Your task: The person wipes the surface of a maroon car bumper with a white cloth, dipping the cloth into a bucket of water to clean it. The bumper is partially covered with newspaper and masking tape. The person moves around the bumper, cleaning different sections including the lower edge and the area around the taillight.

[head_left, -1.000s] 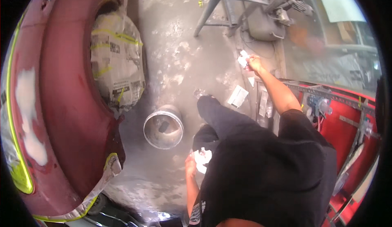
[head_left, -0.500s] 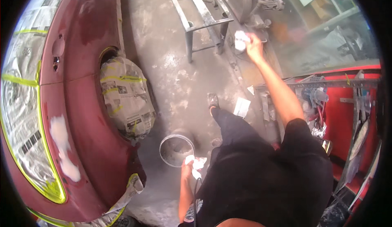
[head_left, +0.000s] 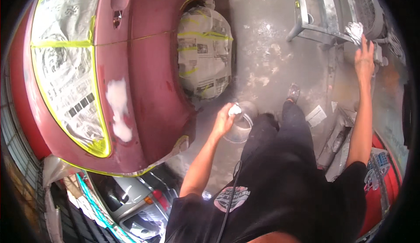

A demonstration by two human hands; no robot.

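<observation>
My left hand (head_left: 223,121) is closed around a wad of white cloth or paper (head_left: 235,110), held over a round bucket (head_left: 237,134) on the floor. Out at the upper right, my right hand (head_left: 364,58) has its fingers stretched and spread. A crumpled white wad (head_left: 355,31) sits just past its fingertips, near the end of a metal stand; whether they still touch is unclear. To my left is a dull red car body panel (head_left: 153,63) with a pale filler patch (head_left: 117,107). Paper and yellow-green tape mask its window (head_left: 65,81) and wheel (head_left: 205,55).
A grey metal stand (head_left: 321,33) rises at the upper right. Beside my foot lies a white sheet (head_left: 316,116). Behind the red car, another vehicle's grey rear (head_left: 135,199) shows at the lower left. A blue plastic item (head_left: 379,162) is at the right.
My view has swung left, so the car takes up more of it. The right hand's fingers have opened from around the white wad. My left hand has moved forward, still holding its wad.
</observation>
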